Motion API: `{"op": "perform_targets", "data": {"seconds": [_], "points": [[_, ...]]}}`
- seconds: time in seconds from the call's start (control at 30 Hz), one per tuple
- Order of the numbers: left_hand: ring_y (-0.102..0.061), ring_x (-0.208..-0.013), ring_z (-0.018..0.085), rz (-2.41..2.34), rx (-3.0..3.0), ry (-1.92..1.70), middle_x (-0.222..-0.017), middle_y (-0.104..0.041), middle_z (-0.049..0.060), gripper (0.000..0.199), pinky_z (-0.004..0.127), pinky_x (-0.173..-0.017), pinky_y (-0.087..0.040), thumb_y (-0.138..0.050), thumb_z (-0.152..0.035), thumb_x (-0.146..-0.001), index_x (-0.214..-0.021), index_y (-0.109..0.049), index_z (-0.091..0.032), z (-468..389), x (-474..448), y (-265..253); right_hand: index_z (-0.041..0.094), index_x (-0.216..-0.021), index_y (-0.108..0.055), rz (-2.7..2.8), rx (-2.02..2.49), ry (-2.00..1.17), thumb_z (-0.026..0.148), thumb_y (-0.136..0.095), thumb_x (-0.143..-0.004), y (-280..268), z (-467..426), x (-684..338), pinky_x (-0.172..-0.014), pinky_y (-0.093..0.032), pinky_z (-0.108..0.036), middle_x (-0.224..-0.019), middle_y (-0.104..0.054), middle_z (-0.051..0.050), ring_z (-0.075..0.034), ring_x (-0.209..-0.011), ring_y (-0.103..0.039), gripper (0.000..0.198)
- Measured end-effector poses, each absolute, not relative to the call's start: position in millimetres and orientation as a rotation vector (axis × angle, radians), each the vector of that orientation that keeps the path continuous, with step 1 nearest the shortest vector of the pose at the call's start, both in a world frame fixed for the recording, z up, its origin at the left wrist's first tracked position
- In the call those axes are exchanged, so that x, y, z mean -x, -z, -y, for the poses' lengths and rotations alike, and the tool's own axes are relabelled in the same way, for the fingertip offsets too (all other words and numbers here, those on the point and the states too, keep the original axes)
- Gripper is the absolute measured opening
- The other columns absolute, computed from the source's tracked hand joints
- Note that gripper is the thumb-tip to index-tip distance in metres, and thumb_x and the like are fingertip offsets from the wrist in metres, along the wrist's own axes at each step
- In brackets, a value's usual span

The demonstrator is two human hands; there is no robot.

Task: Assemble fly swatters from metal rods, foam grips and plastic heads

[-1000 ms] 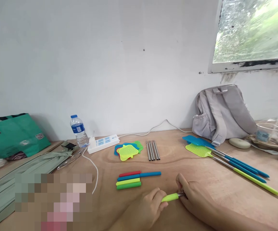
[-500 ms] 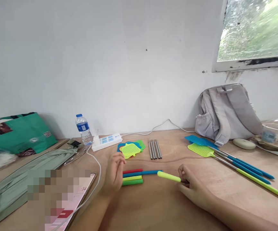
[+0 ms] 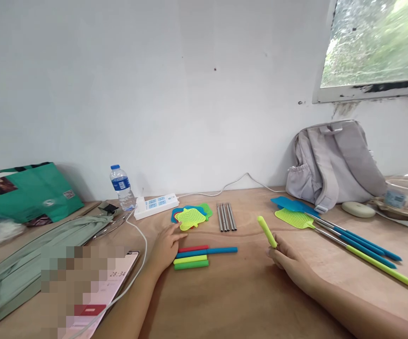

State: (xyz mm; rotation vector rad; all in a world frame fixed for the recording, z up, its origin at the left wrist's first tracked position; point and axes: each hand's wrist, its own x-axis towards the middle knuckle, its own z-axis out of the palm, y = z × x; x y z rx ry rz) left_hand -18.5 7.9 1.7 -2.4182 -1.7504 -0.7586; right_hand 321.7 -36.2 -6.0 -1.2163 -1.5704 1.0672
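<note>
In my right hand [image 3: 286, 259] is a yellow-green swatter handle [image 3: 266, 230], its free end pointing up and to the left. The lower end is hidden by my fingers. My left hand [image 3: 164, 247] reaches forward with fingers stretched out, their tips at the near edge of a yellow mesh swatter head [image 3: 190, 218]. I cannot tell whether they touch it. That head lies on top of blue, red and green ones. Beside my left hand lie loose handles: red [image 3: 198, 248], blue [image 3: 221, 251], yellow [image 3: 193, 259] and green [image 3: 191, 265]. Several metal rods [image 3: 227, 217] lie farther back.
At right, several swatters with blue [image 3: 376, 247] and yellow handles [image 3: 380, 266] lie before a grey backpack [image 3: 334, 169]. A power strip [image 3: 157, 205], a water bottle [image 3: 122, 188] and a phone [image 3: 119, 282] are at left. A white cable [image 3: 146, 245] crosses the phone.
My left hand has moved forward to the swatter heads, its fingers now straightened. My right hand has tipped the yellow handle from nearly level to steeply upward, shifting it slightly right.
</note>
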Motion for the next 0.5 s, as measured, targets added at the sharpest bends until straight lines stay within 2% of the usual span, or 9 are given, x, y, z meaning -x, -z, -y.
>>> {"op": "perform_targets", "data": {"seconds": [0.17, 0.5], "points": [[-0.043, -0.119, 0.023, 1.807, 2.46, 0.72, -0.128, -0.049, 0.004, 0.043, 0.043, -0.101, -0.034, -0.033, -0.012, -0.077, -0.106, -0.064, -0.022, -13.4, 22.1, 4.4, 0.022, -0.076, -0.036, 1.563, 1.217, -1.087, 0.035, -0.046, -0.072, 7.6, 35.5, -321.9, -0.046, -0.025, -0.022, -0.059, -0.027, 0.007, -0.009, -0.049, -0.026, 0.017], [-0.048, -0.115, 0.02, 1.802, 2.454, 0.908, -0.126, -0.051, 0.003, 0.042, 0.042, -0.099, -0.036, -0.033, -0.015, -0.079, -0.111, -0.06, -0.022, -12.9, 23.8, 4.3, 0.023, -0.075, -0.034, 1.438, 1.142, -1.207, 0.038, -0.047, -0.073, 9.1, 34.2, -323.2, -0.045, -0.019, -0.023, -0.054, -0.024, 0.009, -0.009, -0.045, -0.022, 0.02]]}}
